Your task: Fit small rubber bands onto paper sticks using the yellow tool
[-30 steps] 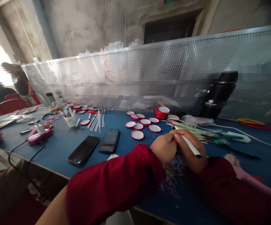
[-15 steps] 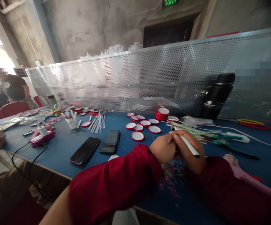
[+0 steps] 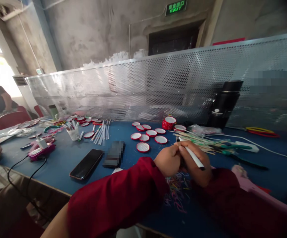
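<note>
Both my hands meet above the blue table [image 3: 59, 158] in the middle of the view. My right hand [image 3: 195, 162] is closed around a thin white stick with dark ends [image 3: 191, 156]. My left hand [image 3: 167, 160] is closed in a pinch against the stick's upper end; what it pinches is too small to make out. Both arms wear dark red sleeves. Under my hands lies a scatter of small coloured strips [image 3: 177, 191]. Several red-rimmed white round lids [image 3: 148, 134] lie just beyond my hands.
A black phone [image 3: 86, 164] and a dark flat object lie left of my arm. White sticks [image 3: 101, 130], a small cup of sticks [image 3: 73, 132], a pink tool with a black cord [image 3: 38, 150], a black flask [image 3: 223, 104], green-handled pliers [image 3: 232, 147] and a perforated metal screen [image 3: 158, 82] surround the work spot. Another person sits far left.
My hands keep the same grip on the stick. The view has tilted up slightly, so the hands and table items sit a little lower and further left.
</note>
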Motion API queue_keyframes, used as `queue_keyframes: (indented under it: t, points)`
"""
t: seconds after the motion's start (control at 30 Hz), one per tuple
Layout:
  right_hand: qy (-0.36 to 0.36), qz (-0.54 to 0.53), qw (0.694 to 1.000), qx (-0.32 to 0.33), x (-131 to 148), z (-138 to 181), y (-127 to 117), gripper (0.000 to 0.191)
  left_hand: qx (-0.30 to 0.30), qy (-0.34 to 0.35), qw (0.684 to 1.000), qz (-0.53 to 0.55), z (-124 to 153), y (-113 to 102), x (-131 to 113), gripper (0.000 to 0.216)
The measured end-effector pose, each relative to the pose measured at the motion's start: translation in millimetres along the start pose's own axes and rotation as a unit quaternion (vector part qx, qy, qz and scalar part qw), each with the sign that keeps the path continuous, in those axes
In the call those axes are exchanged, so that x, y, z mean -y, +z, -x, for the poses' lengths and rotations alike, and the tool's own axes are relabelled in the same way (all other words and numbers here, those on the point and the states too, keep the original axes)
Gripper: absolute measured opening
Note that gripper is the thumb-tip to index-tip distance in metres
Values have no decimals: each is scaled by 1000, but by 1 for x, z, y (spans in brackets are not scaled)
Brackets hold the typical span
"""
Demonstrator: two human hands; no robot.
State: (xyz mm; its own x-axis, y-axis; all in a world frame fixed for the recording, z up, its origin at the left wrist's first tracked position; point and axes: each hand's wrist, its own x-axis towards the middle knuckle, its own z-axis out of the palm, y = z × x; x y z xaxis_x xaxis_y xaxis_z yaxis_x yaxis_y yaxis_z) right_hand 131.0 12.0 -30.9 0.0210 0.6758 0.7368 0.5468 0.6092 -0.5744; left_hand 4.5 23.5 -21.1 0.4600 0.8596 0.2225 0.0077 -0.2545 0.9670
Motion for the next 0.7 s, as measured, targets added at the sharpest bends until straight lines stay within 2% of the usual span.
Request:
queue_keyframes:
  t: [0.13,0.3,0.7]
  points:
    - [-2,-14,1000,5,-3,1,1,24,17,-49,998,38,3,1,-11,22]
    - [14,-37,999,11,-5,2,4,20,-13,-106,991,82,1,3,-10,16]
    - [24,-49,999,-2,4,4,4,18,3,-76,994,75,8,2,-13,16]
